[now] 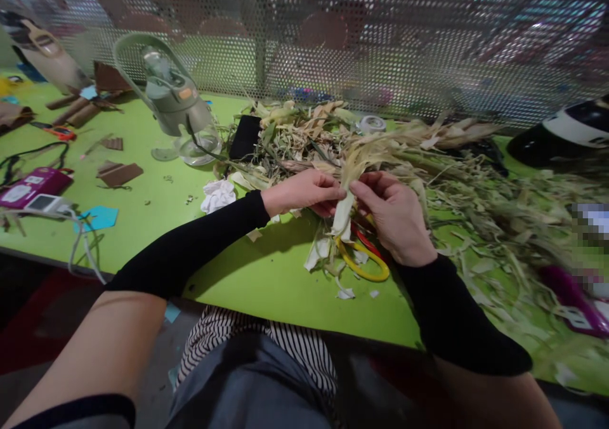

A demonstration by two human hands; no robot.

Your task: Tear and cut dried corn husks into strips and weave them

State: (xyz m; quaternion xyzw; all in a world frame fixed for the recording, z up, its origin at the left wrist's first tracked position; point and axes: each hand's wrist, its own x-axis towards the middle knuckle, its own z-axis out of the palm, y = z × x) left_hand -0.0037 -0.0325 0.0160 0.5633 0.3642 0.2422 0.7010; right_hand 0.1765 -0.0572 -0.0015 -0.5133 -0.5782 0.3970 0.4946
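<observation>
A pale strip of corn husk [344,210] runs between my two hands above the green table. My left hand [307,192] pinches its left edge between thumb and fingers. My right hand [397,213] grips the same husk from the right, the thumb close to my left fingertips. Longer yellowish husk [364,156] extends behind the hands toward the pile. Under my right hand lie scissors with yellow and red handles [364,261], their blades hidden. Small husk scraps [320,251] lie beside them.
A heap of dried husks [304,131] spreads along the back and right. A black phone [245,137], a tipped green bottle [176,102] and crumpled tissue [217,195] are left of it. Farther left are a purple power bank [35,186] and orange scissors [59,131]. A perforated metal screen [304,42] borders the back.
</observation>
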